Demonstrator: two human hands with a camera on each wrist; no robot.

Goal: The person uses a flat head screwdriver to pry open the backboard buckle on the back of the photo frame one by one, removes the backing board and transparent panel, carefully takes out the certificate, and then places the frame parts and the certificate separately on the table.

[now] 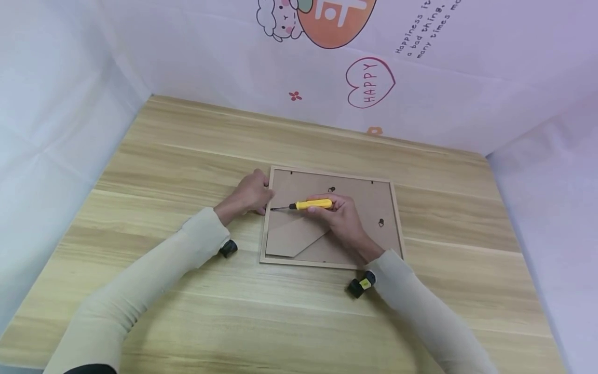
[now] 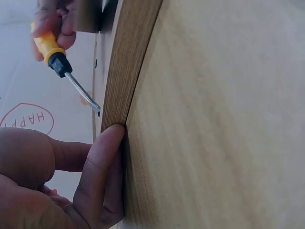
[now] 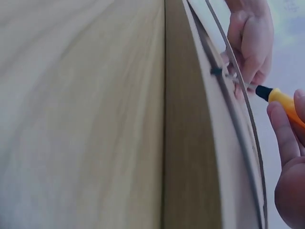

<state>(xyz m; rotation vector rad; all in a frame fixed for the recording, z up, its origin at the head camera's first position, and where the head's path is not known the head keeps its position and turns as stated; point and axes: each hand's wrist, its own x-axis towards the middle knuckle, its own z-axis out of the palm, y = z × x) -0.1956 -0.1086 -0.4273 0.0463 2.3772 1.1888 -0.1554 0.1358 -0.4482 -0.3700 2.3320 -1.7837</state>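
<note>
A wooden picture frame [image 1: 333,267] lies face down, its brown backing board [image 1: 308,182] and folded stand flap [image 1: 285,239] showing. My right hand [image 1: 343,218] holds a yellow-handled screwdriver [image 1: 314,204] above the board. Its shaft points left, and the tip meets the inner edge of the frame's left side, by a small dark tab. At that same side my left hand [image 1: 252,192] grips the frame, with bent fingers [image 2: 102,164] against the outer wooden edge in the left wrist view. The right wrist view shows the screwdriver [image 3: 281,102] beyond the raised flap edge.
Small dark tabs [image 1: 372,182] sit along the frame's inner edges. Two hanging hooks [image 1: 381,223] are fixed to the backing. The wood-grain table [image 1: 187,322] extends around the frame, with white printed sheeting [image 1: 210,67] behind and at both sides.
</note>
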